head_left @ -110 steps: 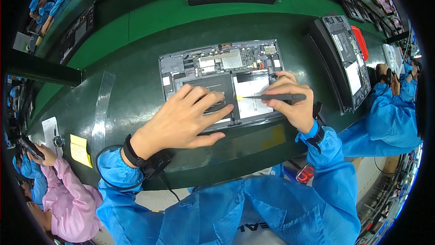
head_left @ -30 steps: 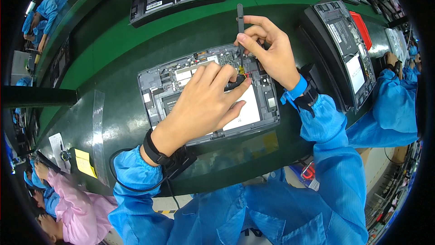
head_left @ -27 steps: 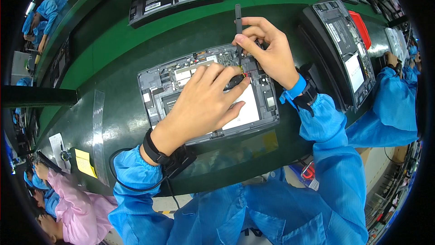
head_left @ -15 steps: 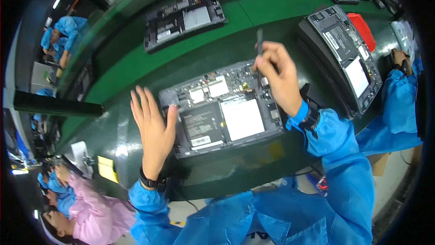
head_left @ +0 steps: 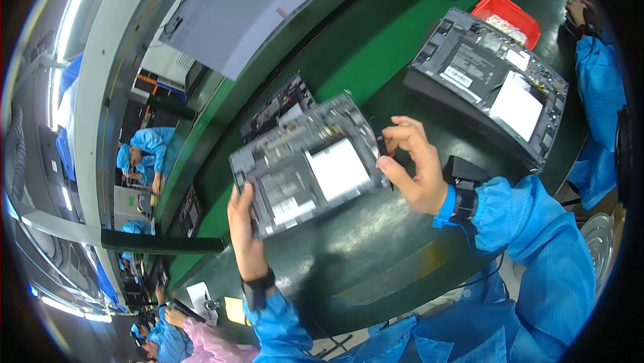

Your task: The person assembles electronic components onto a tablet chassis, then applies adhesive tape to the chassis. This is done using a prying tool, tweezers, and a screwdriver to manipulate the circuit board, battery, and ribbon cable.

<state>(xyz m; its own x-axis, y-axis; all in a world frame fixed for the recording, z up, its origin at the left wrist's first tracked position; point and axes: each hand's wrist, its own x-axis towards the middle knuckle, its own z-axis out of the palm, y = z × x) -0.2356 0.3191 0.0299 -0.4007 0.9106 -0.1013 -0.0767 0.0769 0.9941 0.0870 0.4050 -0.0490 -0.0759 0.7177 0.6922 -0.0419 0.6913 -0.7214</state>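
Observation:
An opened laptop base (head_left: 305,162), with its circuit board, black battery and a bright white panel showing, is raised and tilted above the bench. My left hand (head_left: 245,235) grips its near left corner, the thumb over the edge and the other fingers partly hidden. By its right edge, my right hand (head_left: 416,168) pinches a slim dark hand tool (head_left: 382,151) between thumb and fingers. Whether that hand also touches the laptop base, I cannot tell.
Another opened laptop (head_left: 486,81) stands to the right, beside a red bin (head_left: 506,21) of small pale parts. Further laptop bases (head_left: 282,105) lie on the green strip (head_left: 362,61). A co-worker's hand (head_left: 577,11) is at far right. Yellow paper (head_left: 236,310) lies at lower left.
My left hand has gone from lying spread beside the laptop base to gripping it, and the base has come up off the bench. My right hand has moved off the circuit board, tool still held.

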